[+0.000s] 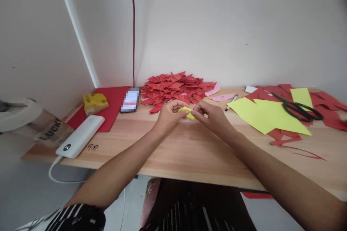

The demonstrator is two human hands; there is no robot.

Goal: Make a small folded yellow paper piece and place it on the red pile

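Between my two hands is a small folded piece of yellow paper point(191, 114), held a little above the wooden table point(173, 151). My left hand point(171, 114) pinches its left side with thumb and fingers. On the right side, the thumb and fingertips of my right hand point(208, 114) close on the same piece. Fingers cover much of the paper, so its exact fold is hard to make out. Just behind the hands lies a large heap of folded red paper pieces point(170, 88), with some pink paper point(222, 97) at its right edge.
Black-handled scissors point(302, 112) rest on yellow sheets point(267, 113) and red scraps point(332, 117) at right. A pen point(231, 103) lies nearby. At left are a phone point(130, 100), yellow packet point(95, 104), red sheet point(112, 115), white power bank point(81, 135) with cable, and a "LUCKY" cup point(51, 130).
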